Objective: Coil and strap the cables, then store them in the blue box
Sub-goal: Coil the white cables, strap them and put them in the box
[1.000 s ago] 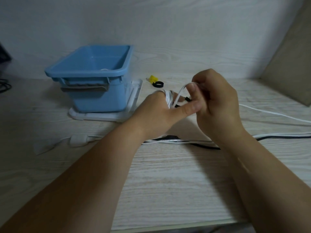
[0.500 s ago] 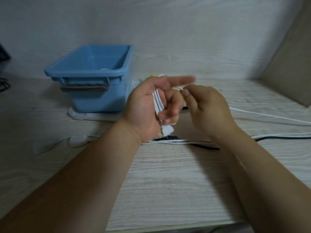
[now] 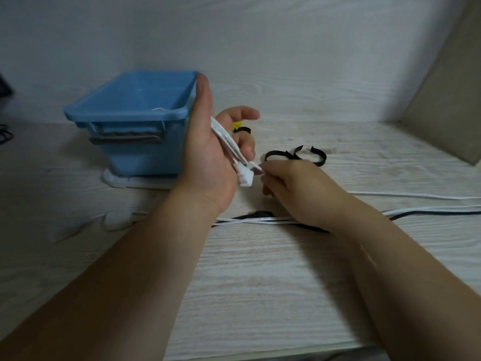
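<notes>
My left hand (image 3: 210, 155) is raised palm up in front of the blue box (image 3: 135, 121), with several turns of a thin white cable (image 3: 229, 144) wound across its palm and its fingers curled over them. A white plug (image 3: 246, 177) hangs at the heel of that hand. My right hand (image 3: 291, 188) pinches the white cable just beside the plug. The cable's free length (image 3: 416, 196) trails off to the right across the table. Black straps (image 3: 296, 156) lie curled on the table behind my right hand.
The blue box stands on a white lid (image 3: 138, 181) at the back left. A white cable and a black cable (image 3: 429, 212) run across the table under my forearms. A yellow piece and a small black strap (image 3: 240, 127) lie behind my left hand. A wall rises behind.
My left hand has turned palm up and risen toward the box. My right hand has dropped from above the left fingers to the plug at the wrist, bringing another turn of cable across.
</notes>
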